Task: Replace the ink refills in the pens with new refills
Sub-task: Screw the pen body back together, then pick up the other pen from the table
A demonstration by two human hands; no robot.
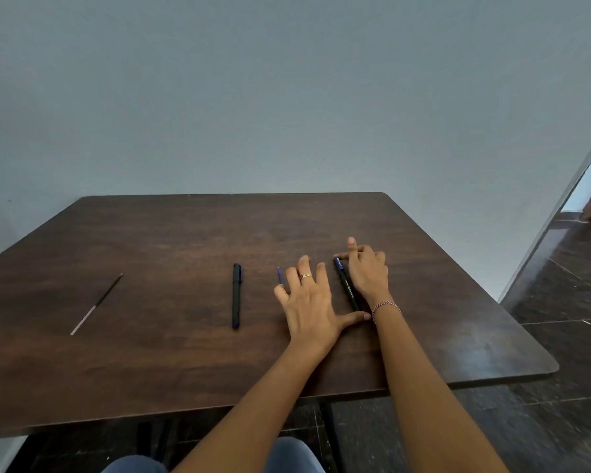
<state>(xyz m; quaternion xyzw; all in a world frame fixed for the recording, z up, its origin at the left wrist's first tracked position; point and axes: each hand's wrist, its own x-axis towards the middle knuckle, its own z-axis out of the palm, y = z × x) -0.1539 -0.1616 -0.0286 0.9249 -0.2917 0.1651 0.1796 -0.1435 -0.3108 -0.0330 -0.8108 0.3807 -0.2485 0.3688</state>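
A black pen with a blue end (347, 285) lies on the dark wooden table (185, 353), right of centre. My right hand (367, 273) rests along its right side, fingers curled, with thumb and a fingertip on the blue end. My left hand (307, 302) lies flat with fingers spread; its thumb touches the pen's near end. A thin blue refill (279, 276) pokes out from under the left hand's fingers, mostly hidden. A second black pen (236, 295) lies capped in the middle. A thin dark refill with a pale end (97, 303) lies far left.
The table's right and near edges drop to a dark tiled floor (560, 302). A plain grey wall (287, 97) stands just behind the table. My knees (287, 455) show under the near edge.
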